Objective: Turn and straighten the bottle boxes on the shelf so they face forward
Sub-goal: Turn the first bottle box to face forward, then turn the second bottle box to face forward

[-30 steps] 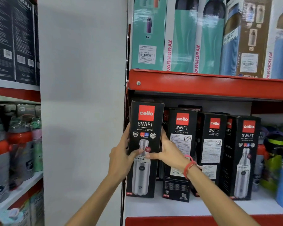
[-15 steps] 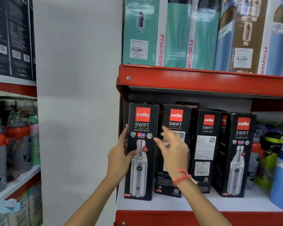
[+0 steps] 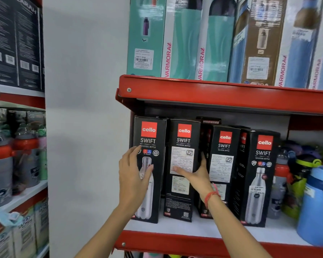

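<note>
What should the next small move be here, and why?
Probably rotate the second box with the right hand, which grips its right edge: it shows a printed label panel, while the leftmost box shows the bottle picture.

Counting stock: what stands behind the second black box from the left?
A dark box top peeks past its upper right corner. The rest, and anything deeper, is hidden by that second box and the right hand.

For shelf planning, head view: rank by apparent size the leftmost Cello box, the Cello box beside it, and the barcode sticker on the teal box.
Largest: leftmost Cello box and second Cello box, too alike to rank.
Smallest: barcode sticker on the teal box.
</note>
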Action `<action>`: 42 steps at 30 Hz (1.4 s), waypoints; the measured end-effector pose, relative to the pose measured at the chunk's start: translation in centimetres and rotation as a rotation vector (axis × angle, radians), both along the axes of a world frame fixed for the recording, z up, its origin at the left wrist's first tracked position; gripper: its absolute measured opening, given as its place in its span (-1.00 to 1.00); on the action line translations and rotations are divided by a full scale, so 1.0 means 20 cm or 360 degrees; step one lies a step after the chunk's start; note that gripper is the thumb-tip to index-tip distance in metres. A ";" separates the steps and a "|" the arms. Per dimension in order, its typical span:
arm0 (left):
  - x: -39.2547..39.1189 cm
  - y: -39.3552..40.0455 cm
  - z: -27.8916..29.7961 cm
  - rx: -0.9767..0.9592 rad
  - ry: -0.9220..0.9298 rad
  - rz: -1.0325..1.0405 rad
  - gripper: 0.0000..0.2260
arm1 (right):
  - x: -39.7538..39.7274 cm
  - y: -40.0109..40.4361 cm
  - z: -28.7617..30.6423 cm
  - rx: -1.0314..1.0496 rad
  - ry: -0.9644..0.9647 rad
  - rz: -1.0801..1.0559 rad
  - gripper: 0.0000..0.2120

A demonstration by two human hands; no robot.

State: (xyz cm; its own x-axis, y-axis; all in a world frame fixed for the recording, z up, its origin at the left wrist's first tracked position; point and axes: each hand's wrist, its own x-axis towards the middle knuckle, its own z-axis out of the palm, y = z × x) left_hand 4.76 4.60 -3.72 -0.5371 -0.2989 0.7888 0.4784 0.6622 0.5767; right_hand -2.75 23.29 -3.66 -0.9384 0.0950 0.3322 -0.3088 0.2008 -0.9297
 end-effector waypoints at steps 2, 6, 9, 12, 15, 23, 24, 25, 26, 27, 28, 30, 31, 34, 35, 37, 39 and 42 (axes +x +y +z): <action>0.01 0.06 0.00 -0.0005 0.0004 -0.0026 -0.49 | 0.01 0.01 0.00 0.0046 0.0027 -0.0016 0.31; 0.05 0.16 -0.01 -0.0012 0.0076 -0.0130 -0.54 | 0.10 0.05 0.00 0.0000 0.0117 -0.0002 0.24; 0.08 0.19 0.00 0.0110 0.0009 -0.0307 -0.57 | 0.20 0.09 0.02 0.0015 0.0193 0.0068 0.17; 0.09 0.23 0.01 0.0183 -0.0082 -0.0506 -0.58 | 0.28 0.17 0.07 -0.0018 0.0270 0.0195 0.05; 0.11 0.24 0.03 0.0253 -0.0355 -0.0870 -0.49 | 0.35 0.27 0.16 -0.0015 0.0273 0.0367 -0.17; 0.16 0.24 0.09 0.0185 -0.0826 -0.1238 -0.41 | 0.42 0.41 0.16 -0.0070 0.0087 0.0779 -0.49; 0.16 0.25 0.10 0.0236 -0.0763 -0.1196 -0.42 | 0.42 0.42 0.19 -0.0039 0.0103 0.0783 -0.48; 0.16 0.27 0.11 0.0293 -0.0694 -0.1139 -0.46 | 0.41 0.43 0.23 0.0022 0.0146 0.0752 -0.46; 0.16 0.28 0.12 0.0353 -0.0637 -0.1082 -0.49 | 0.40 0.44 0.26 0.0102 0.0214 0.0691 -0.42; 0.15 0.29 0.13 0.0402 -0.0589 -0.1032 -0.52 | 0.39 0.44 0.29 0.0170 0.0277 0.0596 -0.35; 0.14 0.30 0.13 0.0420 -0.0543 -0.0977 -0.52 | 0.38 0.44 0.31 0.0185 0.0322 0.0489 -0.30; 0.10 0.33 0.13 0.0369 -0.0468 -0.0810 -0.51 | 0.34 0.40 0.33 0.0167 0.0368 0.0355 -0.38; 0.08 0.34 0.13 0.0325 -0.0439 -0.0720 -0.48 | 0.33 0.37 0.33 0.0220 0.0387 0.0321 -0.47; 0.00 0.38 0.12 0.0239 -0.0407 -0.0519 -0.37 | 0.26 0.27 0.31 0.0274 0.0382 0.0269 -0.53; -0.03 0.39 0.12 0.0231 -0.0398 -0.0473 -0.33 | 0.25 0.25 0.31 0.0243 0.0353 0.0280 -0.52; -0.08 0.41 0.12 0.0228 -0.0395 -0.0396 -0.30 | 0.23 0.22 0.31 0.0228 0.0333 0.0261 -0.53; -0.11 0.44 0.11 0.0220 -0.0385 -0.0323 -0.34 | 0.20 0.21 0.31 0.0267 0.0361 0.0183 -0.55; -0.15 0.47 0.07 0.0188 -0.0417 -0.0221 -0.38 | 0.15 0.20 0.26 0.0288 0.0379 0.0149 -0.54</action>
State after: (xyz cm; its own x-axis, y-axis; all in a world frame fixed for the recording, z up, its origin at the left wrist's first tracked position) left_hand 1.84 14.06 -2.29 -0.7596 -0.2898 0.5822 0.3846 0.5217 0.7615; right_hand 0.30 27.26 1.48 -0.8341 -0.0689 0.5474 -0.5385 0.3170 -0.7807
